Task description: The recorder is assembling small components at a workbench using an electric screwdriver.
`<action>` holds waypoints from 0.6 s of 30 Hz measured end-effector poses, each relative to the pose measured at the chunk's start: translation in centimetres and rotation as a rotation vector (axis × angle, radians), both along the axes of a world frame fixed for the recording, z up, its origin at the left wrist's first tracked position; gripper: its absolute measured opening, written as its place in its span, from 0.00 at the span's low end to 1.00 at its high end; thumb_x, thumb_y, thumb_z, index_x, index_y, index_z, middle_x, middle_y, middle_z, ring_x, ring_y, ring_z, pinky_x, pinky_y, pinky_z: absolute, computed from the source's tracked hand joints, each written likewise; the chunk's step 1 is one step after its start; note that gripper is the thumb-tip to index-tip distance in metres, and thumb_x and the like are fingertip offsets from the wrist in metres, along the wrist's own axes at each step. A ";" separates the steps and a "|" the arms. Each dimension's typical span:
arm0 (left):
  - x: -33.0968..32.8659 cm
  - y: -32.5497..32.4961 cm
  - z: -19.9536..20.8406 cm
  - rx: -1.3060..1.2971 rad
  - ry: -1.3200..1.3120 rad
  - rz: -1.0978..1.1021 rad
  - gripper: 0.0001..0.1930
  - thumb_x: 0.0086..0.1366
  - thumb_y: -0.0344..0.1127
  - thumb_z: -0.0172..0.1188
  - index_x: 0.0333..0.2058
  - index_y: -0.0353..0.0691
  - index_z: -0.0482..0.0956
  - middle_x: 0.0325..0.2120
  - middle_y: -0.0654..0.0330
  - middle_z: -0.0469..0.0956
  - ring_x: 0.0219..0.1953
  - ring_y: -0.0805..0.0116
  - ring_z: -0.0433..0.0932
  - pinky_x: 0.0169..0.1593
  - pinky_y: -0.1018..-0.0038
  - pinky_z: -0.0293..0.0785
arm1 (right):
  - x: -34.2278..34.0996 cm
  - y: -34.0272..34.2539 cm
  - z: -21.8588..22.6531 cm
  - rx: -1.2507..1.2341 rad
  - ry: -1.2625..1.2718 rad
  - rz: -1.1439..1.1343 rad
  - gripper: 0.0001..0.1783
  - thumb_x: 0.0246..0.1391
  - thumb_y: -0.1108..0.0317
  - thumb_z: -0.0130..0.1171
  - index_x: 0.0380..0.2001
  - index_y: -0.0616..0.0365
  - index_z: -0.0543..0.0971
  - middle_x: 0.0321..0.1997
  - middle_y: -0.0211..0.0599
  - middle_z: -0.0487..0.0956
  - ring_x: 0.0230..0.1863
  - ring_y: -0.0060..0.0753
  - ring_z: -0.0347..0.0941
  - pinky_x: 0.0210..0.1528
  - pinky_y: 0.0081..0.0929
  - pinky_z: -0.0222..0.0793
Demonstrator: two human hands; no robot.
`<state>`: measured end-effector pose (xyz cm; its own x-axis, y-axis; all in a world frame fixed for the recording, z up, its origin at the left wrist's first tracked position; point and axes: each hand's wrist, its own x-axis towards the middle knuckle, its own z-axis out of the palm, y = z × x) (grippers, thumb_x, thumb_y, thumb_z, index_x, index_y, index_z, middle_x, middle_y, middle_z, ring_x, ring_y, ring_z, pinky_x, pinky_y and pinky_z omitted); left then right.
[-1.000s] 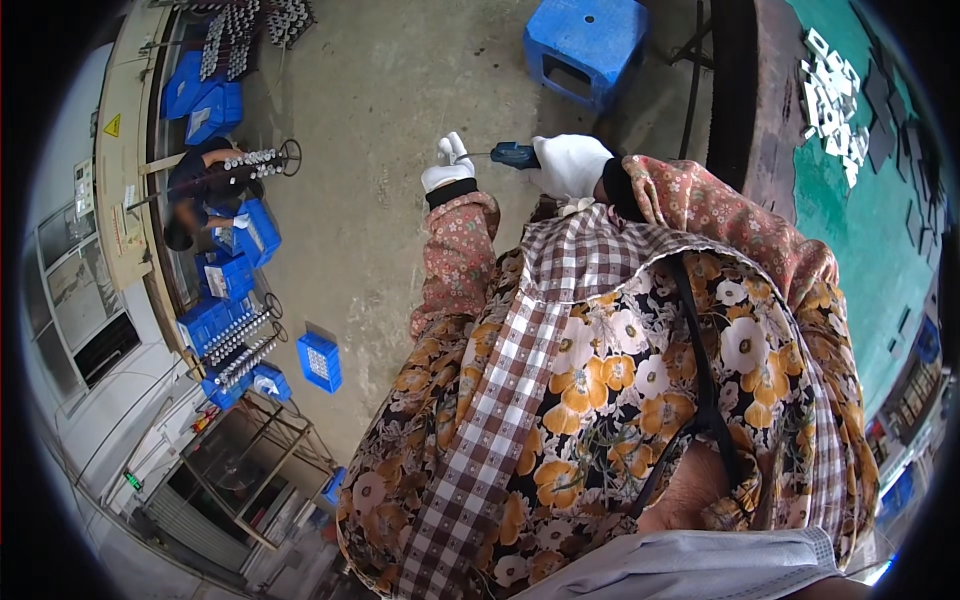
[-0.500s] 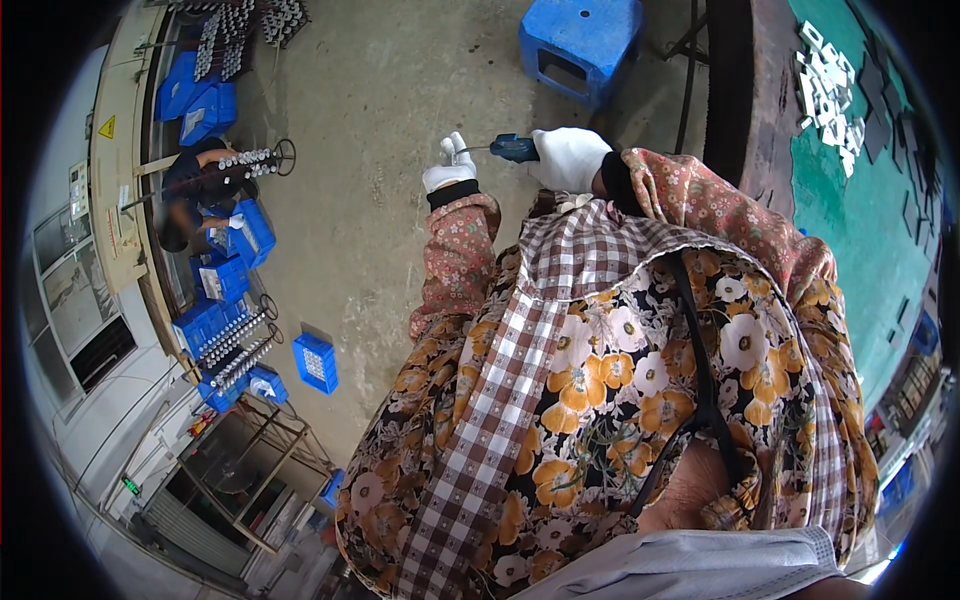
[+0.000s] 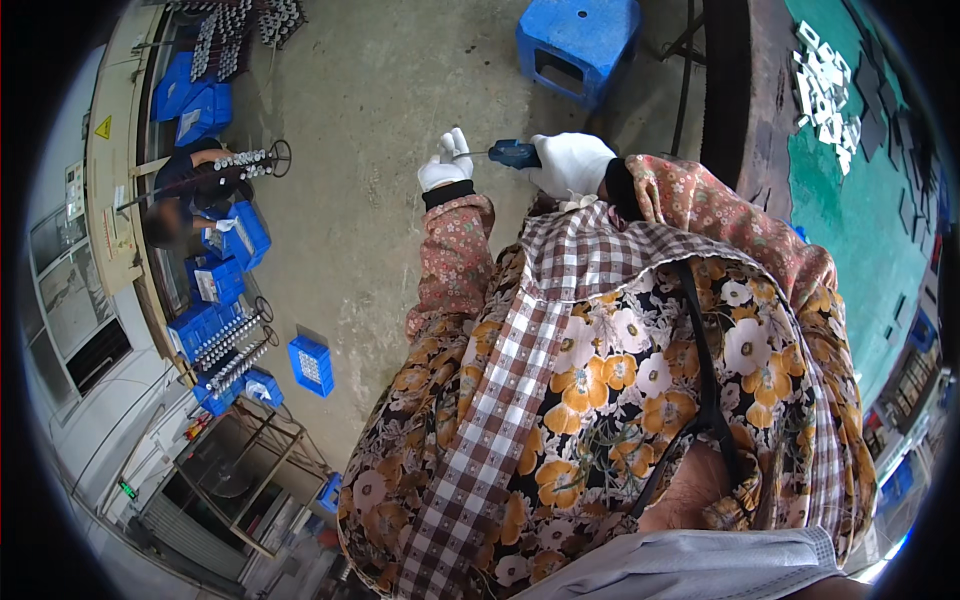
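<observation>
My right hand (image 3: 574, 163), in a white glove, is closed round a tool with a dark blue handle (image 3: 514, 153) and a thin metal shaft (image 3: 474, 154). The shaft points left and its tip meets the fingers of my left hand (image 3: 444, 165), also white-gloved. Those fingers are bent together; whatever they pinch is too small and pale to make out. Both hands are held out in front of my checked apron (image 3: 585, 245), above the concrete floor.
Ahead stands a blue plastic stool (image 3: 578, 45). To the right, a green-topped table (image 3: 830, 235) carries white pieces (image 3: 825, 85) and dark flat plates (image 3: 875, 95). At left, a co-worker (image 3: 190, 190) bends among blue crates (image 3: 205, 112); another crate (image 3: 311, 365) is on the floor.
The tool and my right hand have shifted slightly, and the shaft now reaches in a straighter line to my left fingers. My left hand has turned a little. The grip on the tool is unchanged.
</observation>
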<state>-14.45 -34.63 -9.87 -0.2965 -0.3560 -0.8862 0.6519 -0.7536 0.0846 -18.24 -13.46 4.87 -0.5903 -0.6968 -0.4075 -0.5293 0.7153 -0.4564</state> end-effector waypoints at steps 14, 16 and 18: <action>2.7 0.2 0.3 -1.318 -0.750 -1.212 0.01 0.59 0.29 0.54 0.29 0.40 0.74 0.21 0.63 0.75 0.22 0.71 0.75 0.29 0.74 0.71 | 0.0 -0.1 -0.1 -0.033 -0.056 -0.094 0.19 0.48 0.55 0.56 0.35 0.61 0.76 0.31 0.52 0.78 0.37 0.52 0.75 0.41 0.42 0.70; 3.5 0.9 0.8 -1.470 -0.922 -1.303 0.05 0.58 0.32 0.56 0.29 0.37 0.75 0.24 0.57 0.79 0.27 0.67 0.78 0.33 0.73 0.71 | -0.3 0.0 -0.4 -0.028 -0.078 -0.113 0.19 0.48 0.55 0.56 0.35 0.61 0.76 0.31 0.52 0.78 0.37 0.52 0.75 0.41 0.42 0.70; 3.9 2.1 2.7 -1.470 -1.047 -1.406 0.09 0.57 0.35 0.58 0.32 0.35 0.76 0.29 0.54 0.80 0.33 0.63 0.79 0.39 0.71 0.71 | -0.4 0.1 -0.8 -0.036 -0.111 -0.113 0.18 0.48 0.56 0.56 0.33 0.62 0.77 0.31 0.53 0.78 0.37 0.53 0.75 0.42 0.41 0.70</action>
<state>-10.50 -32.53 -7.21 -0.6205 -0.7393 -0.2617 -0.6725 0.3300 0.6624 -18.63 -13.39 4.09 -0.6185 -0.6438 -0.4505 -0.3914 0.7496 -0.5338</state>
